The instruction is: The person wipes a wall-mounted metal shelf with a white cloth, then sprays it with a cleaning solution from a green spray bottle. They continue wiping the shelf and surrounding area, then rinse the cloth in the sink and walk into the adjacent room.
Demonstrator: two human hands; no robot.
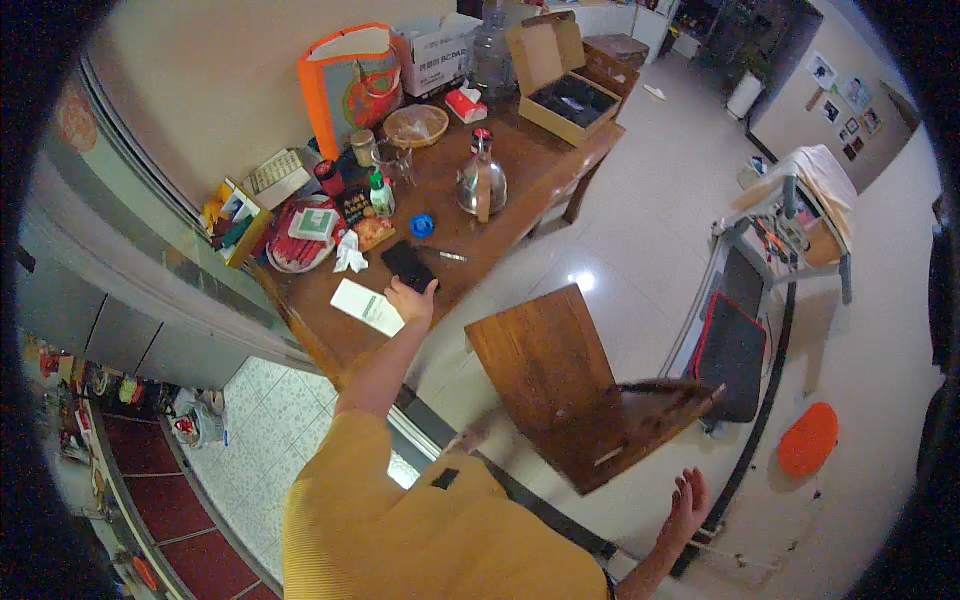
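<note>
My left hand (412, 300) reaches over the wooden table (520, 195) and grips the near end of a black smartphone (405, 264), thumb along one side. Beside that hand lies a long white box (367, 306). A crumpled tissue (350, 253), a blue round cap (422, 226) and a slim pen-like item (443, 254) lie around the phone. Low at the right, my right hand (686, 508) is raised in the air with its fingers apart, holding nothing. A brown wooden chair (545, 365) stands nearest to it.
Along the table stand a glass kettle (482, 187), a green-and-white bottle (381, 194), a plate of red packets (283, 256), an orange-edged bag (340, 110) and an open cardboard box (560, 105). A treadmill (735, 330) and an orange stool (808, 440) are at the right.
</note>
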